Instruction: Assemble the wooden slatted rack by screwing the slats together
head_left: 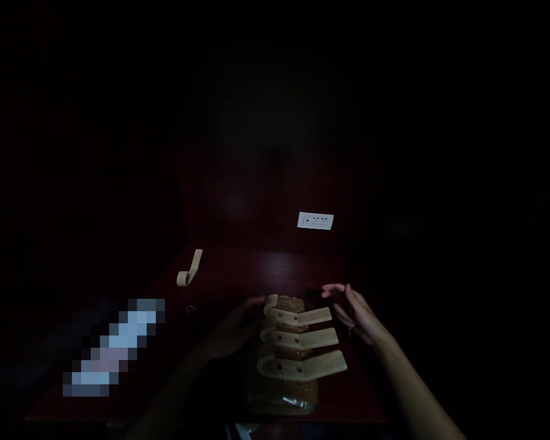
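Three pale wooden hooks (pixel 318 365), each with a curled end and two dark holes, lie side by side across a brown block wrapped in shiny clear plastic (pixel 286 397). Their straight ends stick out to the right. My left hand (pixel 236 327) is dim, its fingers stretched out along the left side of the block near the farthest hook; whether they touch it I cannot tell. To the right of the hooks, my right hand (pixel 360 315) hovers with fingers apart. A tiny shiny object (pixel 349 333) shows just below it, too small to name.
Another wooden hook (pixel 195 266) lies on the dark red table (pixel 238 269) at the far left. Small screw-like pieces (pixel 191 308) lie nearer. A blurred-out pale rectangle (pixel 114 348) sits at left. A white socket panel (pixel 315 220) is on the back wall.
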Demonstrator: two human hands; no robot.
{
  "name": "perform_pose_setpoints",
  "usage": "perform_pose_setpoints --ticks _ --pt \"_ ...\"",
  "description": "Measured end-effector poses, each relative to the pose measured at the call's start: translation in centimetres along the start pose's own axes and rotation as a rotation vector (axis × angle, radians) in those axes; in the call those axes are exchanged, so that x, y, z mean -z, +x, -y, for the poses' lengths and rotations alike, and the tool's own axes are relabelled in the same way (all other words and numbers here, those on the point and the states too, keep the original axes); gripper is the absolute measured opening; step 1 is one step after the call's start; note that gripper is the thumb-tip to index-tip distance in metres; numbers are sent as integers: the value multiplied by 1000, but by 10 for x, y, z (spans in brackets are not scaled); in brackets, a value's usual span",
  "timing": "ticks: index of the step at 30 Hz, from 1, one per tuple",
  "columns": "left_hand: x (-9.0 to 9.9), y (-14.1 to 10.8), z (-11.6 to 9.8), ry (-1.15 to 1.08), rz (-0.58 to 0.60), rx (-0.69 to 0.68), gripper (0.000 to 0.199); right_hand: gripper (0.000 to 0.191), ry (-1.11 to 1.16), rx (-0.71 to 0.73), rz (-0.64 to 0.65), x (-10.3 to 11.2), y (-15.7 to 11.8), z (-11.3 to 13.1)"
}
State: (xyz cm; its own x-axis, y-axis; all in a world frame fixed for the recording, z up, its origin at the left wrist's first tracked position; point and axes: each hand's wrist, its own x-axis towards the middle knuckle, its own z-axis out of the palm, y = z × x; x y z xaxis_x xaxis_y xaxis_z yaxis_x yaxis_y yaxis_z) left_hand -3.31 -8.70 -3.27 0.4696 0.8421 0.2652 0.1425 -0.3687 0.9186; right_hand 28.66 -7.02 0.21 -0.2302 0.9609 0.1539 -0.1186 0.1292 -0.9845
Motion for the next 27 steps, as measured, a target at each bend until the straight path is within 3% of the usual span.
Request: perform_pose_setpoints --ticks 2,5,8,11,14,17,21,23,27 --pt "14 1 -5 -69 6 64 40 40 148 74 -89 1 8 18" --pt "47 4 -22 -38 -49 71 38 27 372 106 -100 -4 20 44" --pt "88 4 -51 112 -181 101 38 41 563 158 -58 -14 30 59" --pt "124 1 -80 311 -276 138 34 42 756 179 -40 -20 41 54" --pt "149 -2 -90 404 -231 208 39 29 873 146 -51 -17 54 30" --pt "159 -1 -75 584 -72 265 35 18 921 86 -118 -11 68 -4" --pt "160 -4 -37 1039 141 318 20 16 914 -41 -129 -6 76 -37" --pt "159 -7 -22 1225 208 348 21 21 877 -41 -114 -7 76 -44" --pt "160 -17 -7 1356 293 333 26 26 844 -15 -68 -11 73 -42"
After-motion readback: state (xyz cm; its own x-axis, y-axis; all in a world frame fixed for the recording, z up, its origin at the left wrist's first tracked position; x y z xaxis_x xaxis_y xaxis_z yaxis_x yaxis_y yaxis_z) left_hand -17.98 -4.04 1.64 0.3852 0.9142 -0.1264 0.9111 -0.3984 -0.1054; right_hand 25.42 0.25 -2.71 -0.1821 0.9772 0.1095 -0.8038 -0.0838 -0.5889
